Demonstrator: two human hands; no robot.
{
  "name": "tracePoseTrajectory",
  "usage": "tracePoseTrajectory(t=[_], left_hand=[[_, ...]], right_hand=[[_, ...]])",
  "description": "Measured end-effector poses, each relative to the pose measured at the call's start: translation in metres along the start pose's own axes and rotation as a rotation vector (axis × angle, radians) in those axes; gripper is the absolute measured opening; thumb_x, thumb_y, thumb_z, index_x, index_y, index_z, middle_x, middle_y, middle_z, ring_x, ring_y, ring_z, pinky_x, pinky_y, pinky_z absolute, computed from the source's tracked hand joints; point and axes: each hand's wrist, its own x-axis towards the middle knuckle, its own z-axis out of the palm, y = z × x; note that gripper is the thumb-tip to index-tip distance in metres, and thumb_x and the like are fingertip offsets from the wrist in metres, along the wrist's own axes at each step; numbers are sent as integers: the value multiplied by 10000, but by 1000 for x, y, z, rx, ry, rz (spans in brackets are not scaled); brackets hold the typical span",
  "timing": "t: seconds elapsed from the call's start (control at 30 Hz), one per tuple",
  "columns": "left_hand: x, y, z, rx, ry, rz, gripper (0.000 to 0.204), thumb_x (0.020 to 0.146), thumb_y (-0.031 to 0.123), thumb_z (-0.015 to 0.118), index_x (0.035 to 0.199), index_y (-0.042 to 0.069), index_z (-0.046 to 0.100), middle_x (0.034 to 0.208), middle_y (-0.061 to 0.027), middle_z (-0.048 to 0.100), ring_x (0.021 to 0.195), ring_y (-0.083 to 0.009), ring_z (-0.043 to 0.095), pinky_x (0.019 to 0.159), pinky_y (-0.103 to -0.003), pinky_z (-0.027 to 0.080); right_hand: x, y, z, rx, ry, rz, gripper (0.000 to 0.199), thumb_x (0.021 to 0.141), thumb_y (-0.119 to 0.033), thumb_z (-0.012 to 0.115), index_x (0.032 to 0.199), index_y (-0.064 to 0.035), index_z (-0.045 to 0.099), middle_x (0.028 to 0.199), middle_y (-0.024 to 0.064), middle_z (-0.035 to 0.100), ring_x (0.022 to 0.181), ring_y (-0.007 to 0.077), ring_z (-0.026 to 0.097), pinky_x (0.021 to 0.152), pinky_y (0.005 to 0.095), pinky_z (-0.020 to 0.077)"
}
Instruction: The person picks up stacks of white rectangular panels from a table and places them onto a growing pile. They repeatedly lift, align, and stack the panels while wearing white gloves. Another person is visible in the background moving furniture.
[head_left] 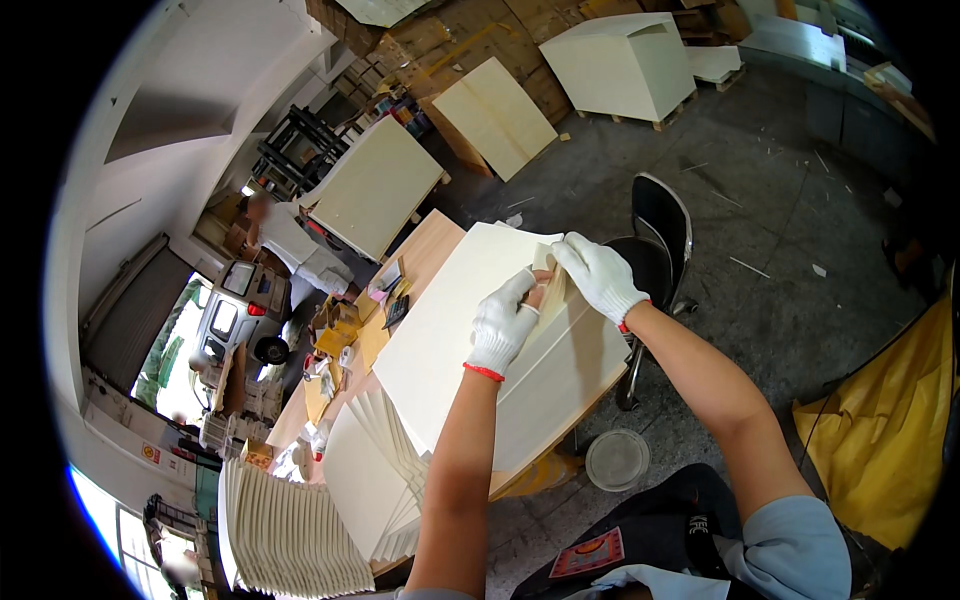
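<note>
My left hand [505, 320], in a white knit glove with a red cuff, is closed on the lifted edge of some cream sheets [556, 296]. Its bare fingertips show against them. My right hand [600, 276], gloved alike, bends its fingers over the far end of the same sheets, thumb side toward the left hand. Under both hands lies a broad flat stack of cream sheets [430, 345] on a wooden table [437, 238]. How many sheets are lifted cannot be made out.
Fanned cream sheets [375, 460] and a thick curved pile [290, 530] lie at the left. A black chair [662, 230] stands beyond my right hand, a round lidded bucket [617, 460] below the table edge. A person [300, 245] works at the far left near a pale stack [380, 185].
</note>
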Motion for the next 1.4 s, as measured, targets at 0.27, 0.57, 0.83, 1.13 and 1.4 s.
tracePoseTrajectory(t=[0.27, 0.57, 0.83, 1.13, 1.4], left_hand=[[-2, 13, -3, 2, 6, -2, 398, 898, 179, 802, 1288, 156, 731, 717, -37, 554, 700, -108, 609, 705, -341, 539], [-3, 8, 1, -12, 92, 78, 322, 1021, 199, 622, 1334, 225, 691, 1194, -155, 749, 1027, -354, 735, 881, -405, 571], [-3, 13, 0, 84, 14, 37, 386, 880, 243, 816, 1251, 178, 729, 1071, -132, 749, 922, -290, 733, 838, -391, 571], [-11, 23, 3, 274, 89, 208, 447, 871, 169, 740, 1313, 219, 704, 1154, -114, 746, 936, -329, 739, 857, -420, 593], [-12, 13, 7, 381, 157, 290, 439, 867, 159, 680, 1301, 222, 690, 1178, -96, 723, 976, -339, 722, 856, -444, 595]], right_hand=[[0, -1, -2, -16, -13, 21, 525, 1083, -563, 377, 1136, -108, 634, 870, 248, 719, 866, 455, 695, 774, 559, 507], [-2, -6, -6, -22, -26, 34, 530, 1079, -574, 398, 1068, -90, 612, 867, 246, 716, 865, 459, 690, 766, 566, 500], [-2, -2, -2, -3, 6, 27, 514, 1082, -562, 404, 1048, -89, 603, 864, 250, 713, 860, 460, 687, 762, 571, 495], [-4, -12, -26, 38, -5, 47, 475, 1062, -540, 445, 1060, -104, 630, 910, 218, 723, 904, 436, 692, 787, 551, 501], [-11, 9, -39, -424, -166, -184, 448, 969, -536, 605, 891, -102, 686, 822, 139, 709, 798, 351, 705, 723, 474, 526]])
